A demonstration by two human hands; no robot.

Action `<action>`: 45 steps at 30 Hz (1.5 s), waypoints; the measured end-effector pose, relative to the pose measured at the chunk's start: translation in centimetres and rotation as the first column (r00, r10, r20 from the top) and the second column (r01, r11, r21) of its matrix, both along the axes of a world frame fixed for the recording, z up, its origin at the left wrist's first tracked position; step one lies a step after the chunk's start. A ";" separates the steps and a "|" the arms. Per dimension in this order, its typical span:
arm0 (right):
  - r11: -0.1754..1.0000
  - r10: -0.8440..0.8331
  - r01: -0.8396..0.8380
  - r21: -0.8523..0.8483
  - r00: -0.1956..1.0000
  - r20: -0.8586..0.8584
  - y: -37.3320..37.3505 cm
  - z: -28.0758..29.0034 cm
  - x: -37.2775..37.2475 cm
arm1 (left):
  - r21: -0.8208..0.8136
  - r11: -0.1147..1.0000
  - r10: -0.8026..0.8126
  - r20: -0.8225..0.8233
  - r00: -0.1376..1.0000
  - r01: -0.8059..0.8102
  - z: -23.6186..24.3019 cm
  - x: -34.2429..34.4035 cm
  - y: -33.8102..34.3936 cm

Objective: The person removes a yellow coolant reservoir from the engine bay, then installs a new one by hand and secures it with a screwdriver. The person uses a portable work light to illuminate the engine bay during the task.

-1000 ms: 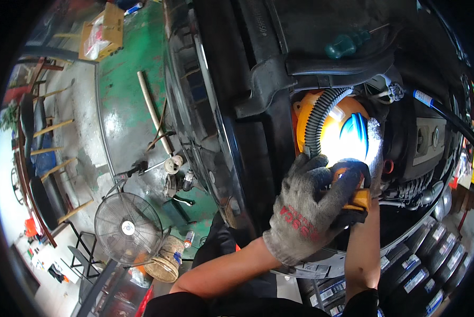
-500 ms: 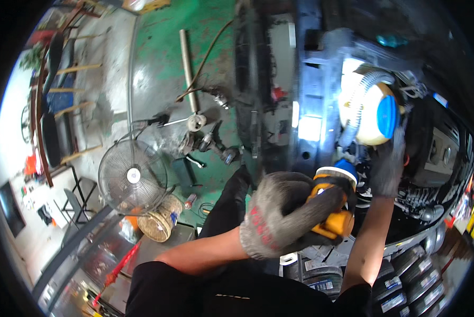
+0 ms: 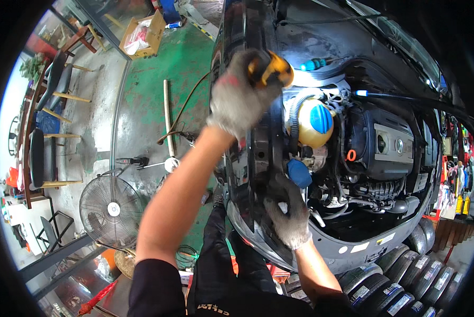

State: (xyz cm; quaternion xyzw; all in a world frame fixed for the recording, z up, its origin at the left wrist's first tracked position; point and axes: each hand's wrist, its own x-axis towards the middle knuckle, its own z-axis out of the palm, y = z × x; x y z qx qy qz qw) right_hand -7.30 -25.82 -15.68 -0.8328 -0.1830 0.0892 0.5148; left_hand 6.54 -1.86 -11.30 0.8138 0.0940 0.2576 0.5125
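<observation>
My left hand (image 3: 234, 92), in a grey glove, grips a yellow-and-black lamp (image 3: 276, 68) over the front edge of the car's dark engine bay (image 3: 258, 121). A yellowish reservoir (image 3: 308, 136) with a blue cap (image 3: 320, 117) sits there, a ribbed black hose along its left side. My gloved right hand (image 3: 287, 214) is down beside a smaller blue cap (image 3: 299, 173), thumb and fingers apart, their tips hard to make out against the dark parts. A teal-handled screwdriver (image 3: 313, 64) lies at the top of the bay.
An engine cover (image 3: 387, 145) fills the bay's right. On the left floor stand a fan (image 3: 106, 216) and chairs (image 3: 47, 132); a pole (image 3: 167, 111), tools and a cardboard box (image 3: 153, 31) lie about. Stacked tyres (image 3: 395, 290) are at lower right, a rack of supplies beyond.
My left hand has carried the lamp up and leftward to the upper front edge of the bay. My right hand has come down from beside the reservoir toward the smaller blue cap.
</observation>
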 end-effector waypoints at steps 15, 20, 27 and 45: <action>0.436 0.451 0.246 -0.865 0.772 0.447 2.1 5.1 34.9 | 0.495 0.773 -0.214 -0.386 0.897 0.397 0.7 15.4 7.1; 0.117 0.536 0.136 -0.984 0.825 0.178 3.8 6.1 38.0 | 0.527 0.781 -0.214 -0.280 0.936 0.336 -0.6 17.8 8.4; 0.656 0.508 0.099 -0.749 0.676 0.534 3.1 7.6 28.7 | 0.448 0.864 -0.317 0.126 0.940 0.231 0.7 14.3 8.2; -0.021 -0.014 0.276 -0.961 0.961 0.276 3.6 7.5 43.6 | -0.616 0.772 -0.086 -0.346 0.934 -0.158 1.6 -6.7 6.4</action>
